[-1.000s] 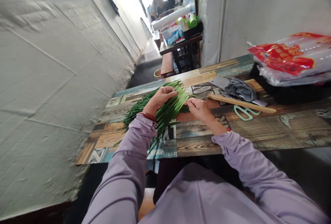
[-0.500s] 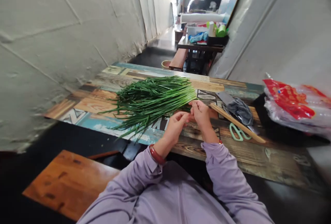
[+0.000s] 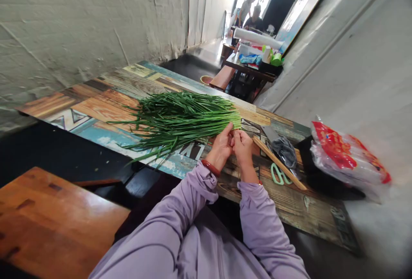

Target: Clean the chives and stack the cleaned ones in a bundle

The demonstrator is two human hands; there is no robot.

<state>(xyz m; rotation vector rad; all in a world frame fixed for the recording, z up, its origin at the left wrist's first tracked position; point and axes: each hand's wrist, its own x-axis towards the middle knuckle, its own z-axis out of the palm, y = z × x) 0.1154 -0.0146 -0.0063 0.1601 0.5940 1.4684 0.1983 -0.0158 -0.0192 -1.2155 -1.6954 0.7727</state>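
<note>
Both hands meet, touching, at the cut ends of the chives [image 3: 180,118]. The left hand [image 3: 222,147] and right hand [image 3: 243,146] have their fingers curled shut in a pinch, though what they pinch is too small to tell. The chives lie across the patterned table [image 3: 96,109], tips pointing left. Just right lie a wooden stick [image 3: 279,164], green scissors [image 3: 278,176] and a grey cloth [image 3: 285,150], and farther right is a red-printed plastic bag [image 3: 344,159].

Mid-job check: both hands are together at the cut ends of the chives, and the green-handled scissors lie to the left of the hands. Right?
Not quite. The head view shows the scissors lying to the right of the right hand, under the wooden stick. The rest stands: the left hand and right hand are together at the cut ends of the chives.
</note>
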